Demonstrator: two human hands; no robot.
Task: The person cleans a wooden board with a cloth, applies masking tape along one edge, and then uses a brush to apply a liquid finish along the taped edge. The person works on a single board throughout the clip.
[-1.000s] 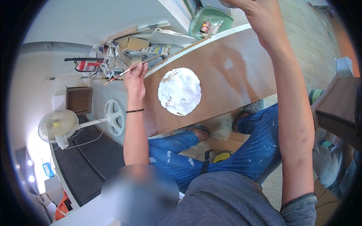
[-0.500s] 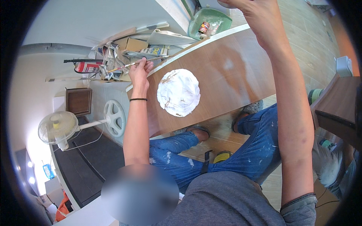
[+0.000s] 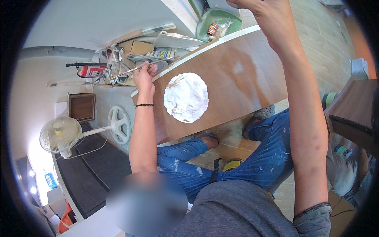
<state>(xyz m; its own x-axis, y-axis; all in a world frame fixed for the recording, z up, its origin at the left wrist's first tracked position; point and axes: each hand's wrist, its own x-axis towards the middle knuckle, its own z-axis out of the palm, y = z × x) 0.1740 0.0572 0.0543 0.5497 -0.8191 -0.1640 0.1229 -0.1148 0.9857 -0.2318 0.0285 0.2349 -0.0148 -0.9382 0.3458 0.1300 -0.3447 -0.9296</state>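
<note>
In my left hand (image 3: 145, 75) is a thin artist's paintbrush (image 3: 127, 72), held slantwise beyond the far left edge of the wooden panel (image 3: 221, 94). My right hand (image 3: 273, 17) is raised over the panel's far right part, its fingers bent. At the top edge it holds something grey and rounded (image 3: 236, 4), mostly cut off, so its kind does not show. A round, crumpled white cloth or pad (image 3: 186, 97) with brown smears rests on the panel. Right of it, a wet-looking brown patch (image 3: 245, 75) marks the wood.
A green dustpan (image 3: 227, 24) holding a small can stands past the panel's far edge. Cardboard and paper scraps (image 3: 140, 47) lie beside a red fire extinguisher (image 3: 91, 71). At left is a white fan (image 3: 59, 134). My legs are at the panel's near side; wooden furniture (image 3: 353, 106) stands right.
My left hand has shifted slightly left and the paintbrush has tilted a little with it. The right hand keeps nearly the same place.
</note>
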